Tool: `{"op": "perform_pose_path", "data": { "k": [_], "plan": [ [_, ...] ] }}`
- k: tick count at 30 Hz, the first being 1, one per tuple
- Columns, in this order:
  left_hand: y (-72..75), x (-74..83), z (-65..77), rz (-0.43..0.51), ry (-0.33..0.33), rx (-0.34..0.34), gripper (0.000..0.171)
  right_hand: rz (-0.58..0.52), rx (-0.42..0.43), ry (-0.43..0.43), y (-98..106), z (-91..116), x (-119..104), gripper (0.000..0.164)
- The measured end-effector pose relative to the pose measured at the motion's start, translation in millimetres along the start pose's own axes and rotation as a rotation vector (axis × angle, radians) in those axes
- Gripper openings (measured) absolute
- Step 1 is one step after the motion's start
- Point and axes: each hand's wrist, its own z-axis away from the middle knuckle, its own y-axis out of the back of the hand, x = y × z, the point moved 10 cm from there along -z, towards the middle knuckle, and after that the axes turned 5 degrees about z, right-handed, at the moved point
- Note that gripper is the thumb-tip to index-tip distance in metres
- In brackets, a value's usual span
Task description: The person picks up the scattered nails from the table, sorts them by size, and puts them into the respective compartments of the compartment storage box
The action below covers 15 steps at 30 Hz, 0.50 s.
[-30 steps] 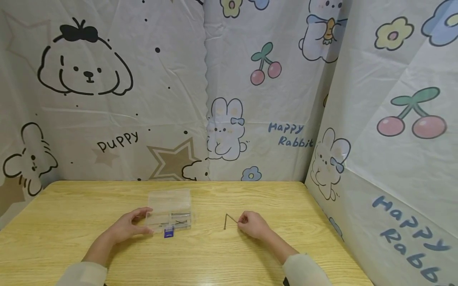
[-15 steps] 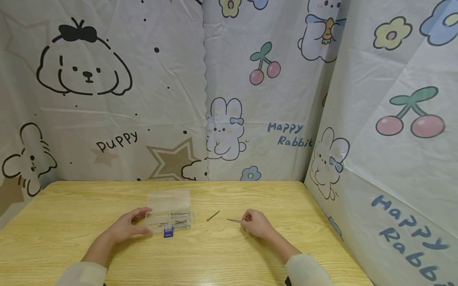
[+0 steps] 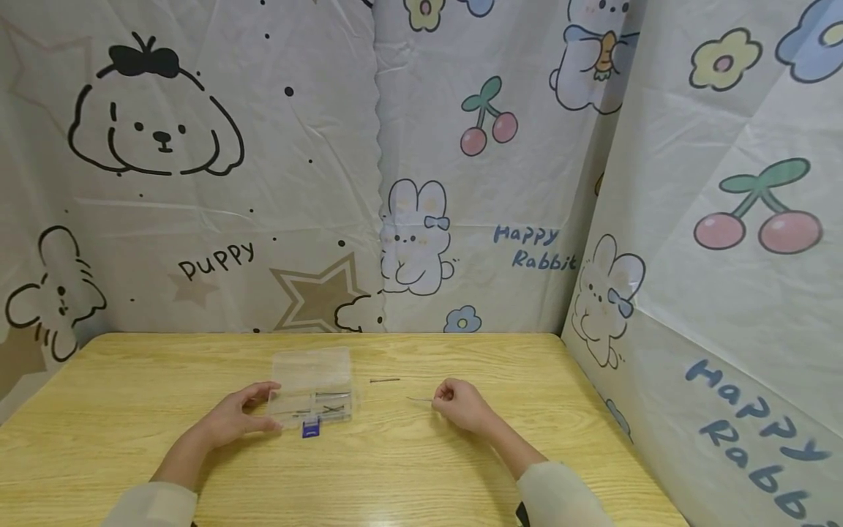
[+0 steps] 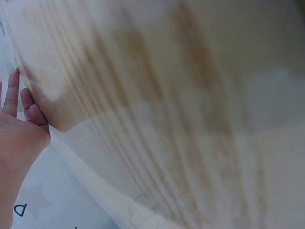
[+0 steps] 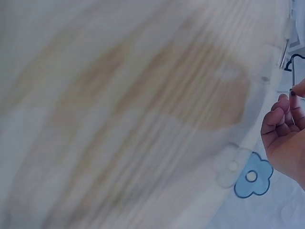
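Note:
A clear plastic compartment box stands with its lid raised at the back and a blue latch in front. Several thin metal nails lie inside it. My left hand holds the box's left end between thumb and fingers. My right hand pinches a slim nail, which points left above the table. The nail's other end is hidden by the fingers in the head view. Another nail lies loose on the table, between the box and my right hand, apart from both.
The wood-grain table runs back to a printed cloth hung behind it. A second cloth wall stands along the right side.
The loose nail has shifted left and away from me, turning to lie nearly sideways. The nail in my right hand has swung to point left. My left hand and the box stay put.

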Motion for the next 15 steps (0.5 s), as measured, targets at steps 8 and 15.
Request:
{"op": "perform_pose_path", "data": {
  "k": [8,15],
  "plan": [
    [0.8,1.6,0.8,0.003,-0.005,0.006,0.073,-0.014,-0.012,0.022,-6,-8,-24,0.009],
    [1.2,1.0,0.4,-0.003,-0.010,0.012,0.073,-0.049,-0.023,0.039,-16,-13,-41,0.009]
  ]
}}
